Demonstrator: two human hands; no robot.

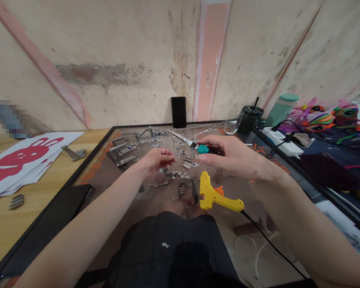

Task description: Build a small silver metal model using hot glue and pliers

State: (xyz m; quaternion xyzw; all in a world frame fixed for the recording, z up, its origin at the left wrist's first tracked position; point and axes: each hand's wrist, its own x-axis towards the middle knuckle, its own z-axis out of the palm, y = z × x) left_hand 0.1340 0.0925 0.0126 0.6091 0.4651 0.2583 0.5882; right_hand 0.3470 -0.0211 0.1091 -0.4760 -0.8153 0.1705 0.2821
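Over the glass tabletop, my right hand (pixel 228 156) has its thumb and fingers around the teal handle of a pair of scissors (pixel 202 149). The metal blades point away to the upper left. My left hand (pixel 159 160) hovers left of the scissors with its fingers curled together; whatever they may hold is too small to make out. Small grey cut pieces (pixel 187 164) lie scattered between and beyond both hands. A yellow glue gun (pixel 208 192) with an orange trigger rests just below my right hand, its nozzle pointing away from me.
A black phone (pixel 179 112) leans against the wall. A dark cup (pixel 250 119), a green bottle (pixel 282 110) and a white power strip (pixel 283 142) stand right. Rabbit-printed sheets (pixel 24 156) lie left, near a black tablet-like slab (pixel 57 224). The glue gun's cord (pixel 270 242) runs lower right.
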